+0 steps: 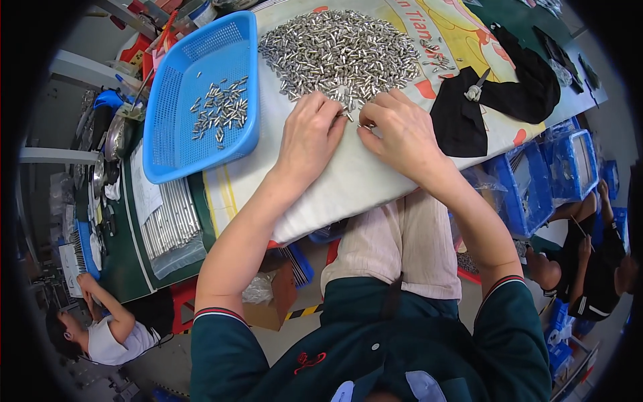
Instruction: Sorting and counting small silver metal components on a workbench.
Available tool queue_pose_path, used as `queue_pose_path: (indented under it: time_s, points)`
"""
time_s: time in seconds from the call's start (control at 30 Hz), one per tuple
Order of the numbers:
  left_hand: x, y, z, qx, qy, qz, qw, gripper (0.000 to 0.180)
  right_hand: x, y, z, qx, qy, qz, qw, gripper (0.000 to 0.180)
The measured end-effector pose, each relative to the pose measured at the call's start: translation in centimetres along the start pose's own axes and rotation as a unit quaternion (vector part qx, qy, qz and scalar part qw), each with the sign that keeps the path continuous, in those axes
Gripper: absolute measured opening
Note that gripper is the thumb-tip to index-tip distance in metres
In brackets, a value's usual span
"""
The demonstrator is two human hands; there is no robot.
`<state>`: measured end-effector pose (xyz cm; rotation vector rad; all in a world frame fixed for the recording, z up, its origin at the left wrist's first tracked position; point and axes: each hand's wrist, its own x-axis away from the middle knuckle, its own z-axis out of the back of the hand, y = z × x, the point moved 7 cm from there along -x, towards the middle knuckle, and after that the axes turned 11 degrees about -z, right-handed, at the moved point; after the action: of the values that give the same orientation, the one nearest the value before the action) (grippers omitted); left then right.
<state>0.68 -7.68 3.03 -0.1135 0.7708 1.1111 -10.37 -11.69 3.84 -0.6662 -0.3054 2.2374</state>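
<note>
- A blue basket (201,163) is holding a modest scatter of metal pins (224,107); by my reckoning, that is only a small share moved over.
- The left hand (310,130) is bending inward, knuckles up, fingers curling at the heap's near edge; I can't tell whether it is gripping a pin.
- The big heap (341,50) is lying on the pale cloth (321,194) beyond both hands, so most seems to be remaining.
- The right hand (400,130) is mirroring it, thumb and forefinger nearly meeting; its grip is staying unclear to me.
</note>
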Motion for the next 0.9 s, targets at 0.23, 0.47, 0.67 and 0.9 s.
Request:
queue_pose_path:
  time_s: [0.23, 0.47, 0.67, 0.9]
  points:
    - [0.2, 0.7, 0.3, -0.002, -0.046, 0.004, 0.999, 0.009, 0.2, 0.8, 0.5, -0.025, -0.029, 0.000, 0.999, 0.012]
    - [0.2, 0.9, 0.4, -0.055, -0.058, -0.012, 0.997, 0.011, 0.3, -0.5, 0.2, 0.033, -0.005, 0.010, 0.999, 0.015]
    - [0.5, 1.1, 0.5, -0.074, -0.077, -0.011, 0.994, 0.010, 0.5, -1.3, -0.3, 0.132, -0.008, 0.034, 0.991, 0.007]
    - [0.6, 1.1, 0.3, -0.116, -0.109, -0.021, 0.987, 0.010, 0.7, -1.6, -0.2, 0.135, -0.033, 0.070, 0.988, 0.007]
